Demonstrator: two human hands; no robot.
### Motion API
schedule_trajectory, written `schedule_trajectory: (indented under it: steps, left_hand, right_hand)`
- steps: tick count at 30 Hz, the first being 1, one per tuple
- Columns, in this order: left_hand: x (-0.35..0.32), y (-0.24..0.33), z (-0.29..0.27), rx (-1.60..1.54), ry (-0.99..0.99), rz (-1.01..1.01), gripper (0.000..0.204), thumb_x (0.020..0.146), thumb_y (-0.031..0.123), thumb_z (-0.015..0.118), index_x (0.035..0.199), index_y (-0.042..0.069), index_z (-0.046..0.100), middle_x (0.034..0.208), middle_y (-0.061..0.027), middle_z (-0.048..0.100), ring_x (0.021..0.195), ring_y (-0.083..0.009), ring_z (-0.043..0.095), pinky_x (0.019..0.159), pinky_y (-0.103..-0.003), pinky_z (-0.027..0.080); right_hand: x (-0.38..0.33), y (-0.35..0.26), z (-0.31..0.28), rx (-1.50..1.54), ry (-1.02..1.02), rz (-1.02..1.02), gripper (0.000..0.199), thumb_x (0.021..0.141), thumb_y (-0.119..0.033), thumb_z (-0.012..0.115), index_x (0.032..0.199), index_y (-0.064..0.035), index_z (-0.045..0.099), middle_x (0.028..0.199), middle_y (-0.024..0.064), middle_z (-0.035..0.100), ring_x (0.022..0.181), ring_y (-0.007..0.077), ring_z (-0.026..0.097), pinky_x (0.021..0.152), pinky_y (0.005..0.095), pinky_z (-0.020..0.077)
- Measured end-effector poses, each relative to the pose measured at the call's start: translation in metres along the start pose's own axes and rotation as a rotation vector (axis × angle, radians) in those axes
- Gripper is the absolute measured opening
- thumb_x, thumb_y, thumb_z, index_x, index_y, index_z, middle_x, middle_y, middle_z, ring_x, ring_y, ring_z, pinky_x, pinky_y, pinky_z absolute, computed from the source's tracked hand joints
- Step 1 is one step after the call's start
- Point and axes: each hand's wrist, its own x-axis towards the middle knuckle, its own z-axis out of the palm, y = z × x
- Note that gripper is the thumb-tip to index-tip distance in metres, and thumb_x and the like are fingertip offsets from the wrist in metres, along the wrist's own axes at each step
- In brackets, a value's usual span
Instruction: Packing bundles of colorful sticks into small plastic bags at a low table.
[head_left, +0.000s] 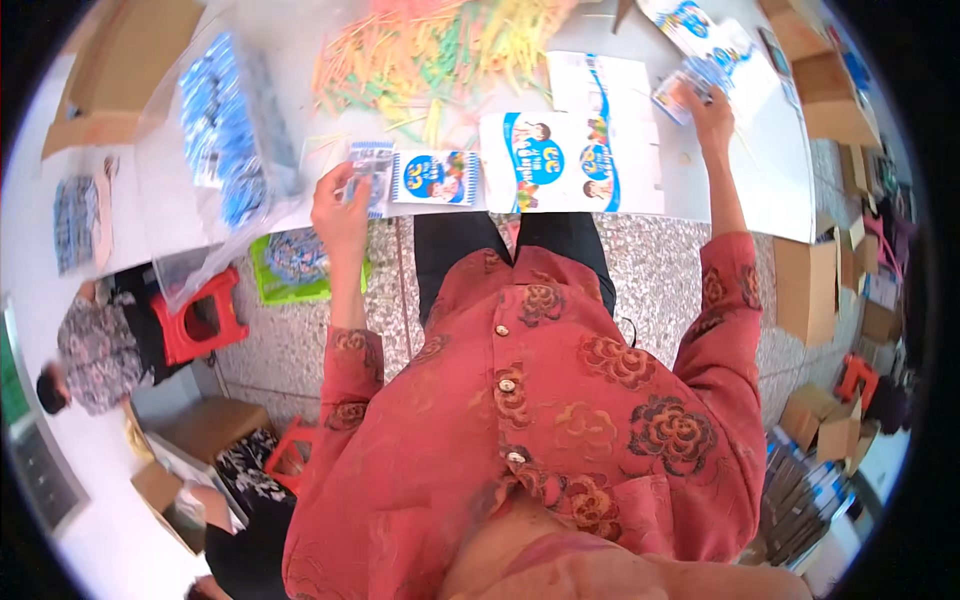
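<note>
At the table's near edge, my left hand (341, 208) is closed on the edge of a small clear-and-blue packet (374, 170). Touching or close beside it lies a flat blue-and-white printed packet (436, 177). Farther right, an unfolded white-and-blue printed carton (560, 165) lies flat. My right hand (708, 112) reaches out to the far right, its fingers closed on another small clear-and-blue packet (677, 92). That packet is partly hidden by the fingers and slightly blurred. More printed white-and-blue cartons (745, 60) lie around and beyond my right hand.
A loose heap of thin coloured sticks (430, 60) covers the table's far middle. To the left, a clear plastic bag (222, 130) holds many blue packets. Below are a green basket (290, 265) and a red stool (203, 318). Cardboard boxes (806, 290) stand right; people sit at left.
</note>
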Motion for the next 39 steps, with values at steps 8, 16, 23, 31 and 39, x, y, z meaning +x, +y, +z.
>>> schedule_trajectory:
  steps: [8, 16, 23, 31, 39]
  left_hand:
    - [-0.01, 0.02, 0.006, 0.358, 0.102, 0.243, 0.041, 0.068, 0.025, 0.078, 0.099, 0.004, 0.063, 0.098, -0.0123, 0.061, 0.092, -0.0292, 0.057, 0.083, -0.039, 0.043]
    - [-0.001, 0.004, 0.002, 0.582, 0.199, 0.192, 0.043, 0.066, 0.027, 0.079, 0.095, 0.001, 0.06, 0.091, -0.0136, 0.06, 0.088, -0.0299, 0.055, 0.078, -0.039, 0.043]
    - [0.004, -0.01, 0.002, 0.382, 0.124, -0.015, 0.035, 0.063, 0.022, 0.08, 0.084, 0.004, 0.06, 0.074, -0.0074, 0.058, 0.072, -0.0234, 0.054, 0.066, -0.036, 0.044]
    - [0.008, -0.018, 0.001, 0.276, 0.275, 0.165, 0.021, 0.067, 0.011, 0.077, 0.077, 0.003, 0.06, 0.071, -0.0056, 0.058, 0.067, -0.0192, 0.054, 0.063, -0.032, 0.044]
    - [0.006, 0.019, -0.015, -0.221, 0.114, 0.041, 0.014, 0.075, 0.007, 0.074, 0.077, 0.0, 0.061, 0.075, -0.0015, 0.06, 0.064, -0.0067, 0.052, 0.06, -0.022, 0.043]
  right_hand:
    - [-0.024, -0.064, 0.003, -0.018, 0.314, -0.169, 0.057, 0.079, -0.033, 0.069, 0.125, -0.0082, 0.048, 0.114, 0.0114, 0.052, 0.099, 0.0265, 0.053, 0.081, 0.0365, 0.0455]
    - [-0.073, -0.148, 0.017, 0.224, 0.052, -0.607, 0.027, 0.08, -0.008, 0.067, 0.106, -0.0099, 0.062, 0.116, 0.0097, 0.055, 0.085, 0.0205, 0.059, 0.059, 0.0274, 0.0478]
    - [-0.106, -0.195, 0.037, 0.29, -0.084, -0.75, 0.025, 0.077, -0.001, 0.065, 0.101, -0.0078, 0.063, 0.116, 0.0087, 0.055, 0.092, 0.0224, 0.059, 0.067, 0.0282, 0.0506]
    - [-0.122, -0.231, 0.044, 0.405, -0.254, -0.761, 0.022, 0.077, -0.001, 0.065, 0.098, -0.0053, 0.063, 0.114, 0.0101, 0.056, 0.101, 0.0259, 0.058, 0.081, 0.0342, 0.0483]
    - [-0.128, -0.278, 0.058, 0.616, -0.369, -0.771, 0.029, 0.08, -0.012, 0.066, 0.108, -0.0055, 0.061, 0.111, 0.0136, 0.059, 0.107, 0.0293, 0.055, 0.089, 0.0353, 0.0442]
